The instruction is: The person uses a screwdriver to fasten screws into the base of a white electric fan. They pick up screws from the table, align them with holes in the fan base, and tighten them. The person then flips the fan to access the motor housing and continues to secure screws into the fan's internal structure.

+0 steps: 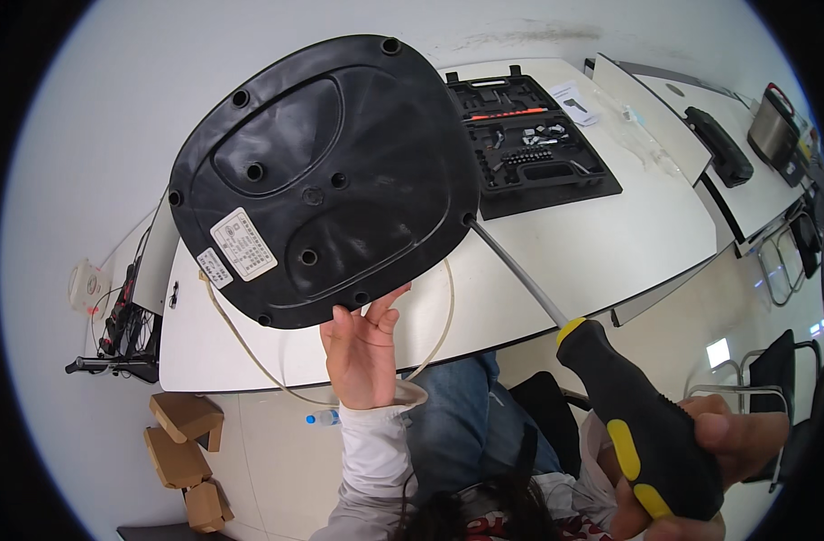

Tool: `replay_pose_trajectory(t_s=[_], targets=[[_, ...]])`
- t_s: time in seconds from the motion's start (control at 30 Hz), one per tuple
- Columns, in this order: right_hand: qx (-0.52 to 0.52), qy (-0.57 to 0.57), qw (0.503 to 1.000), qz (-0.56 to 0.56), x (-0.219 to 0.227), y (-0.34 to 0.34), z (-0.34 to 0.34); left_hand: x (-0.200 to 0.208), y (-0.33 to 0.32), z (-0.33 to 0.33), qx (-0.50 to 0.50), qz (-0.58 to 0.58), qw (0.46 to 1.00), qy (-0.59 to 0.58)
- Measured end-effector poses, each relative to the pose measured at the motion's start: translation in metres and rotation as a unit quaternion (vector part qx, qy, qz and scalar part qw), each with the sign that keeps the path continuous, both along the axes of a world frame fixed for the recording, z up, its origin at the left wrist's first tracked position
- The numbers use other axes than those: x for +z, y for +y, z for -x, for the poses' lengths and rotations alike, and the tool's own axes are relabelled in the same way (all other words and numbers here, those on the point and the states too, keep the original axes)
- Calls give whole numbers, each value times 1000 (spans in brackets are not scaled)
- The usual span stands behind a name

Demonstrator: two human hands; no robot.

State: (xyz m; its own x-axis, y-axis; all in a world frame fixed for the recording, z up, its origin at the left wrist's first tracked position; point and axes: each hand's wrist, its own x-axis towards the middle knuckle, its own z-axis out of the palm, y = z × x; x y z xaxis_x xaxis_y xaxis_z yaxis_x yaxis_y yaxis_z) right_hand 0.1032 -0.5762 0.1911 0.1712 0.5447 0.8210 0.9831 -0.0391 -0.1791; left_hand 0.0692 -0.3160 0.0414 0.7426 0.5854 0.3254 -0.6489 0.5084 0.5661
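A large black rounded plastic base (313, 171) is tilted up above the white table, its underside toward me. Several round screw holes run around its rim, and two white labels (242, 243) are stuck near its lower left. My left hand (365, 347) props up its lower edge, thumb in front and the other fingers partly hidden behind it. My right hand (737, 442) is wrapped round the black and yellow handle of a screwdriver (624, 397). The screwdriver's shaft slants up leftward, with its tip at the hole in the base's right edge.
Beyond the base lies an open black tool case (543, 135) with bits and sockets. A beige cord (241, 338) loops over the front edge of the table (646, 243). Cardboard boxes (176, 455) and a bottle (322, 418) are on the floor. Chairs (773, 379) stand right.
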Motion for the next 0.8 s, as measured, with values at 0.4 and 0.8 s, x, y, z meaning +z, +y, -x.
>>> replay_pose_trajectory(t_s=[0.4,0.8], targets=[[134,-19,978,-157,-45,18,-13,-3,-1,-1,5,-6,1000,16],[-42,70,996,-27,-29,-2,1,-15,-8,9,33,-9,998,60]])
